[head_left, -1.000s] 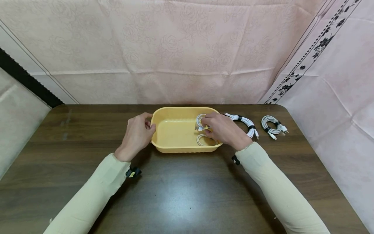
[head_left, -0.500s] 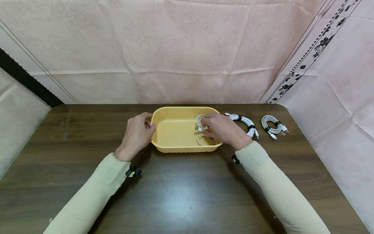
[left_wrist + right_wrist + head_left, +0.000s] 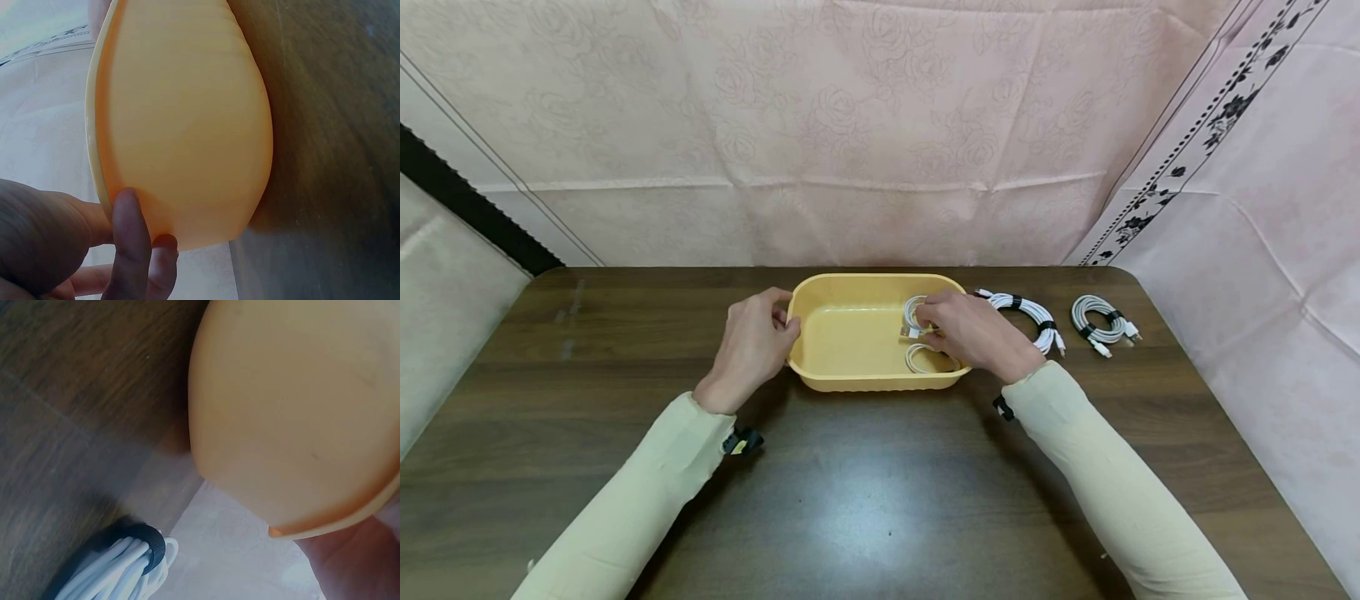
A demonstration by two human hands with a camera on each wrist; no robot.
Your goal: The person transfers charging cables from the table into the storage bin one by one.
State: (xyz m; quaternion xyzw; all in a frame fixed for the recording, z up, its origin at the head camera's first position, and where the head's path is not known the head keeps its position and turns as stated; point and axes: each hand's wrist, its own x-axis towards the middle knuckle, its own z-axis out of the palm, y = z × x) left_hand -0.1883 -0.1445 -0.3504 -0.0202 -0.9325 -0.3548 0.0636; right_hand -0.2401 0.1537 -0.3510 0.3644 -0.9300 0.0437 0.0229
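Note:
A yellow plastic basin [image 3: 842,385] stands on the table. My left hand [image 3: 752,342] grips its left rim; in the left wrist view the fingers [image 3: 130,231] press the outer wall from below the rim. Over the basin's right rim reaches my right hand [image 3: 966,329], its thumb and fingers pinching a coiled white USB cable [image 3: 912,312] at the right end inside. Loops and a USB plug show to the left of the fingers; the middle of the coil is hidden under the hand. In the right wrist view the basin wall [image 3: 281,425] hides the fingertips.
Right of the basin lies a thick white cable coil [image 3: 1033,313] with black straps, partly behind my right hand. Farther right rests another strapped cable coil [image 3: 1093,317]. The dark wooden table [image 3: 865,483] meets patterned cloth [image 3: 850,125] at the back.
The right hand has shifted very slightly, and the cable's upper loop with it. The left hand and the basin stay where they were.

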